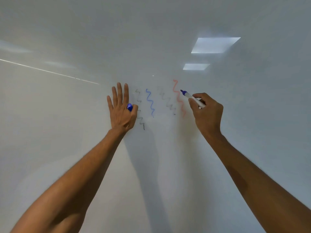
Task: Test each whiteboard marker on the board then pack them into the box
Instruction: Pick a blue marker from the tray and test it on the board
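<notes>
- Left hand (120, 113): I am seeing it pressing flat on the whiteboard (67, 132). Four fingers (119, 91) are lying straight and spread, while the thumb is pinching the blue cap (130, 107) against the side of the hand.
- Test marks, left to right: a black squiggle (142, 121) is running just beside that thumb, then a blue squiggle (150, 102), a faint grey squiggle (168, 102) and a red squiggle (179, 98). None are touching each other.
- Blue marker (193, 98): it is uncapped, and the right hand (207, 113) is gripping its white barrel in a writing pinch. The nib is pointing up-left, just right of the upper red squiggle. I cannot tell whether it is touching the board.
- Step in hand (my judgement): testing this blue marker.
  - I am recommending that the nib land on bare board to the right of the red squiggle, so the new line is not overlapping an old one.
  - I am suggesting light, even pressure and a slow wavy stroke downward, long enough to reveal fading ink.
  - The braced left hand is helping steadiness.
  - The cap is sitting ready for pressing on fully afterwards.
- Box: it is not showing in view, so I am noting packing as not yet done.
- Writing: I am finding no readable brand or label on the barrel or cap, and the board is carrying squiggles only, no letters.
</notes>
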A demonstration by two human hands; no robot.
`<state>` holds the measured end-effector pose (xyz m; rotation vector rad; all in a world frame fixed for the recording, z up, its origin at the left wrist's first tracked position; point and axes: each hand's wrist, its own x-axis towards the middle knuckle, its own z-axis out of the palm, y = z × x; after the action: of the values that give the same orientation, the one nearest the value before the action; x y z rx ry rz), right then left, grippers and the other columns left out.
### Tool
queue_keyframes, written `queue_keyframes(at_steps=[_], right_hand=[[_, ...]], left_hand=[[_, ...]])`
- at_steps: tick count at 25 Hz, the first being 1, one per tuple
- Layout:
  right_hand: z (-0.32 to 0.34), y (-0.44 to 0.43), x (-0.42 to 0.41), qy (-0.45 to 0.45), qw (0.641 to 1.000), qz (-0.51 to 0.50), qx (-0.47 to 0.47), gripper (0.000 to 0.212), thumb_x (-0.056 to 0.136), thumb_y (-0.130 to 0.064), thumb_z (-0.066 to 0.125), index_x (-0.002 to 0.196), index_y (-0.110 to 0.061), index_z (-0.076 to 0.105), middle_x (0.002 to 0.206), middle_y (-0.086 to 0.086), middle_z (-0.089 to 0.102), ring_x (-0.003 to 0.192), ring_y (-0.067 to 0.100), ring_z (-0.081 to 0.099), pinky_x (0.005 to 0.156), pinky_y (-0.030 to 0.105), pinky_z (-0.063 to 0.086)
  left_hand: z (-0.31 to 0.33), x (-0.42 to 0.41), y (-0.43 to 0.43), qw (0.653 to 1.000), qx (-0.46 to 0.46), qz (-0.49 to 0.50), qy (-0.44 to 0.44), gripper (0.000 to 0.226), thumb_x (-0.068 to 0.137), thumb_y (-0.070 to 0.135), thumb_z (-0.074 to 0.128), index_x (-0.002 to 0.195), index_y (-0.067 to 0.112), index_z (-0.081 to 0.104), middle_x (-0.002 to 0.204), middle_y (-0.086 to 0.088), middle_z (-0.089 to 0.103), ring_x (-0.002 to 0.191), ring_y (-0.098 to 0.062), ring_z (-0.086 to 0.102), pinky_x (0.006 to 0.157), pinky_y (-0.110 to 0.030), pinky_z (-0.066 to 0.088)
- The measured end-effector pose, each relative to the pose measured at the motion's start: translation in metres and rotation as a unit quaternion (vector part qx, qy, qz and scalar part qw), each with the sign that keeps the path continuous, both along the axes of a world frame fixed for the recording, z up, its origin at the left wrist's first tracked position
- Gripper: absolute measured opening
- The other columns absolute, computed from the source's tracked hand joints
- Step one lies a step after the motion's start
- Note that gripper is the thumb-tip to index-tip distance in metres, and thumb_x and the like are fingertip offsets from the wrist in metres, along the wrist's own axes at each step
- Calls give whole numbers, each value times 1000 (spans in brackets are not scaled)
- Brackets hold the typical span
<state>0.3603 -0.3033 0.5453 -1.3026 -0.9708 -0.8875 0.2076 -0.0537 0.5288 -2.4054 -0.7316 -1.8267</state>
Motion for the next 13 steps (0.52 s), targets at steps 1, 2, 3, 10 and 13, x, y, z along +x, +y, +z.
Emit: queue_keyframes(at_steps=[1,2,3,10,13], right_hand=[[7,0,3,2,1000,-24,9,17,89,-33,71,99,-19,73,79,-4,71,64,12,64,59,33,55],[13,0,5,4,999,-47,13,18,89,-34,71,101,-21,73,79,-5,71,64,14,64,60,36,57],[19,0,7,3,998,-68,12,19,89,-34,72,103,-22,72,77,-5,70,63,15,64,61,37,57],[49,12,10,-76,992,-101,10,16,89,-25,71,103,-17,73,83,-2,71,65,14,62,62,31,55],[58,21,13,-92,989,-117,0,19,91,-25,68,106,-17,75,85,0,72,68,14,62,64,25,50]], left_hand=[[-1,0,4,1000,-1,2,7,85,88,38,37,160,22,-4,168,-4,-12,154,-22,-14,124,-51,-8],[-2,0,9,1000,1,3,15,85,87,39,35,160,22,-4,168,-4,-13,154,-23,-15,123,-52,-8],[-3,0,13,1000,3,-1,21,85,86,41,33,160,21,-5,168,-4,-13,154,-23,-16,123,-52,-8],[-8,-1,24,999,24,-25,30,90,82,37,36,160,18,-4,167,-5,-14,153,-24,-17,123,-54,-9],[-9,-1,27,999,36,-25,30,92,80,38,36,160,15,-3,167,-7,-14,153,-25,-17,123,-54,-10]])
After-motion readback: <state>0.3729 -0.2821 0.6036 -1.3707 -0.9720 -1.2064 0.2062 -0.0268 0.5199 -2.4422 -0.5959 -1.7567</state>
